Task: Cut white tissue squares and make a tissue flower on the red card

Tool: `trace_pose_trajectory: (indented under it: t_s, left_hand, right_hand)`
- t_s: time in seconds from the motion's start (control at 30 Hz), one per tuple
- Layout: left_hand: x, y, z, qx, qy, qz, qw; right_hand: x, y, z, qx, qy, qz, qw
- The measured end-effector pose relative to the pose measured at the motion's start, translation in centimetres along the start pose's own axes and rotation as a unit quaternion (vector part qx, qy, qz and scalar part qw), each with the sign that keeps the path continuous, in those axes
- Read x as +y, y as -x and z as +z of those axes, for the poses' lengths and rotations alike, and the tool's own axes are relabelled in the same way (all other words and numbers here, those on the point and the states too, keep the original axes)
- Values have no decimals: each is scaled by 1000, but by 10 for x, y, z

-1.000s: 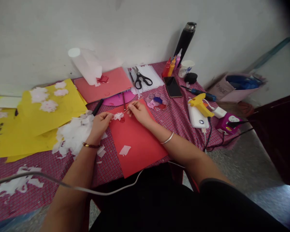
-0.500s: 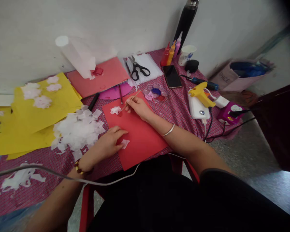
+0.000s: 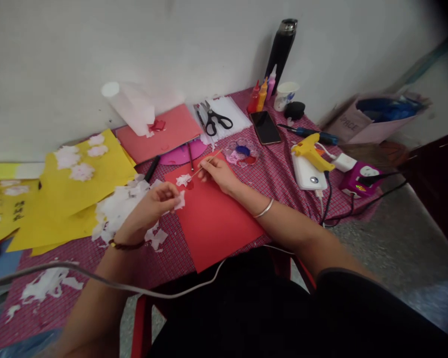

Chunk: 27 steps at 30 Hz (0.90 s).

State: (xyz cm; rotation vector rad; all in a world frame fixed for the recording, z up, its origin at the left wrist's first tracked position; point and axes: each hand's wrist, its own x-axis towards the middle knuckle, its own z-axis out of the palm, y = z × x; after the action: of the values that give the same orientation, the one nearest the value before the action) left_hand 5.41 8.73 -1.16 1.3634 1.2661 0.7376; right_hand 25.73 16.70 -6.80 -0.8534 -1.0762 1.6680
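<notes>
A checked cloth [image 3: 171, 258] covers the table, and on it, in front of the person, lies the red sheet [image 3: 220, 228]. Yellow sheets [image 3: 67, 209] spread out to the left of the red sheet, larger than it and overlapping one another. A salmon-coloured folder [image 3: 171, 129] lies beyond the red sheet's far edge, toward the wall. A loose heap of white paper pieces [image 3: 114, 209] sits just left of the red sheet. The right hand [image 3: 220, 174] is over the far part of the red sheet, its thumb and fingers pinching a thin stick. The left hand [image 3: 159, 204] is at the red sheet's left edge, thumb and fingertips pressed together on a pale paper scrap. Black-handled scissors [image 3: 219, 119] lie beyond the red sheet, and a paint palette [image 3: 242, 151] rests just off its far right corner. The thin stick [image 3: 216, 153] slants over the red sheet, its lower tip close to a crumpled white tuft [image 3: 183, 180] near the far left corner; whether they touch cannot be told. The pale paper scrap [image 3: 180, 200] is over the red sheet's left margin, nearer the person than the tuft. Beside the tuft, the red sheet bears a small darker red spot [image 3: 189, 185].
</notes>
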Motion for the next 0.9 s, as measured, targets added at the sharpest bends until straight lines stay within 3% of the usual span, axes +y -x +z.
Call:
trace_pose_trajectory:
  t_s: [0.1, 0.27, 0.57, 0.9]
  left_hand:
    - [2, -7, -4, 121, 81, 30, 989]
    - [-8, -13, 3, 210, 165, 22, 963]
    - [-19, -16, 11, 250, 197, -5, 948]
    - [-15, -12, 15, 236, 262, -8, 936]
  right_hand:
    - [-4, 4, 2, -8, -17, -3, 1000]
    - [-13, 18, 9, -32, -43, -47, 997]
    - [-10, 29, 20, -124, 33, -119, 985]
    - [-9, 30, 22, -114, 56, -100, 987]
